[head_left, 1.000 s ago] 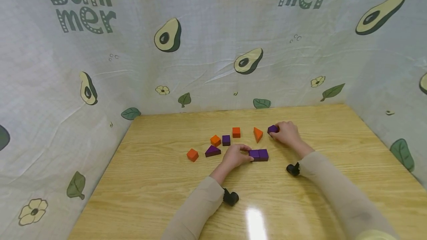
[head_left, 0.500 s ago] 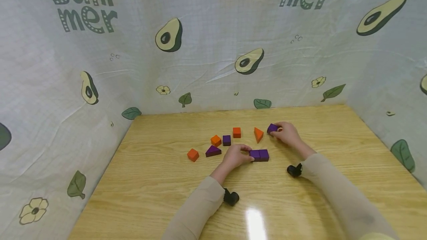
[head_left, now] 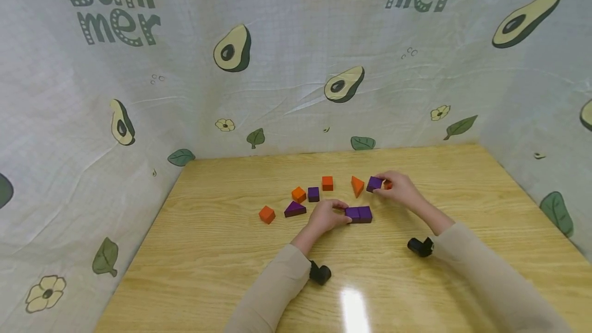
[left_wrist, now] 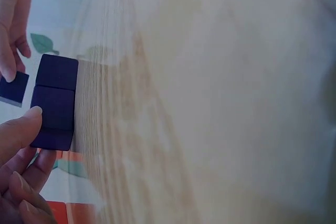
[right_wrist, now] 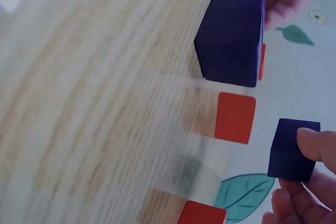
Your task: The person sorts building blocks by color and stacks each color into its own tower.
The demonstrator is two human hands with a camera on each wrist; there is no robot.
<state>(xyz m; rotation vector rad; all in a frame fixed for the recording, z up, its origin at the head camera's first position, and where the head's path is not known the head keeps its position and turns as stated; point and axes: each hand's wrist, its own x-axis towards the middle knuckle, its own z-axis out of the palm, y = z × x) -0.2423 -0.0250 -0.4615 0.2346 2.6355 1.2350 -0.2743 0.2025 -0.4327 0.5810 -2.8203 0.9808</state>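
My left hand (head_left: 327, 216) pinches the left one of two purple blocks (head_left: 365, 214) that stand side by side, touching, on the table. Thumb and fingers sit on opposite sides of that held block (left_wrist: 52, 107) in the left wrist view. Over to the right and farther back, my right hand (head_left: 400, 189) holds a purple cube (head_left: 374, 184) between thumb and fingertips. The right wrist view shows the same cube (right_wrist: 294, 150) apart from the pair, seemingly lifted off the table. Beside it lies an orange triangular block (head_left: 357, 186). An orange block (head_left: 388, 185) is mostly hidden behind my right fingers.
Left of my left hand lie a purple triangular block (head_left: 295, 209), a purple cube (head_left: 313, 194) and several orange cubes, among them one farthest left (head_left: 266, 215). A printed cloth (head_left: 287, 117) hangs behind and beside the wooden table (head_left: 208, 251).
My right hand has shifted slightly with the purple cube, which has turned and moved left toward the orange triangle. An orange block now shows behind that hand. My left hand has stayed put.
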